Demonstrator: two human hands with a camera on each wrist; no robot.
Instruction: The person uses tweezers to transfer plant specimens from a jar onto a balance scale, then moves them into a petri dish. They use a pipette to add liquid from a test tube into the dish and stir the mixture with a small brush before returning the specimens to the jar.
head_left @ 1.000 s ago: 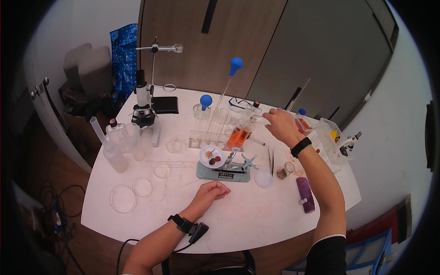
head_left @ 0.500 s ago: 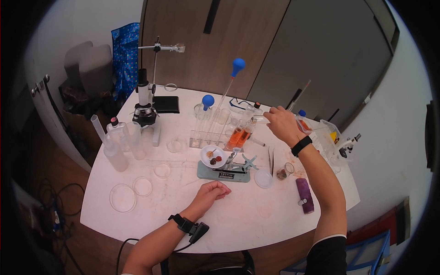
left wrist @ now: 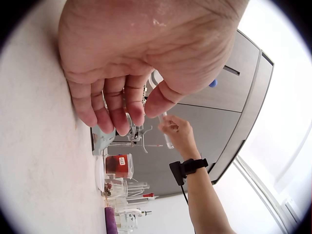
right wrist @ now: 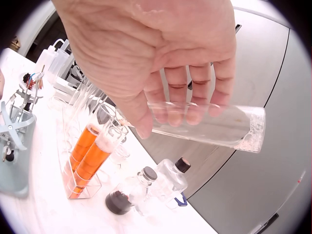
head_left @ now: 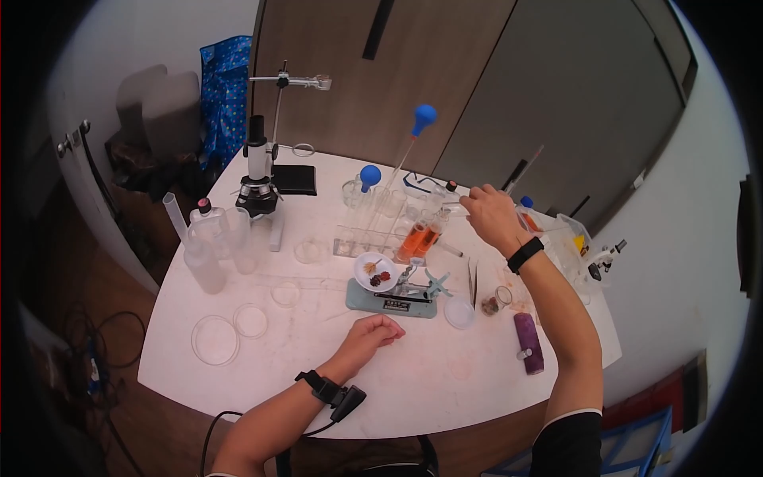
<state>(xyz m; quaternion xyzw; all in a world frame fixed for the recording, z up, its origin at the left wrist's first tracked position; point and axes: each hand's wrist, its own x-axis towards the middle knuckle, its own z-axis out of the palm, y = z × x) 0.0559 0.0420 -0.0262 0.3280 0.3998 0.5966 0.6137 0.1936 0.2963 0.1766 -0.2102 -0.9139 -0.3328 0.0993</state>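
Note:
My right hand [head_left: 490, 215] is raised over the back right of the table. It holds a clear glass tube [right wrist: 209, 127] nearly level between thumb and fingers, with whitish grains or bubbles at the far end. The tube's near end, partly hidden by the thumb, points toward the mouths of two test tubes of orange liquid [right wrist: 92, 158], which stand in a clear rack [head_left: 345, 248]. My left hand [head_left: 369, 340] rests on the table in front of a blue-green balance [head_left: 409, 310], its fingers loosely bent and holding nothing. Dried pieces lie on the balance's white pan [head_left: 362, 277].
A microscope [head_left: 258, 171], plastic bottles [head_left: 205, 270] and petri dishes [head_left: 214, 340] occupy the left side. Blue-bulbed pipettes [head_left: 425, 117] stand at the back. Tweezers [head_left: 473, 286], a small jar [head_left: 490, 304] and a purple roll [head_left: 528, 343] lie on the right.
The head view has shifted slightly, moving the scene a little to the right. Both hands keep nearly the same place, the right one still holding the tube beside the orange test tubes.

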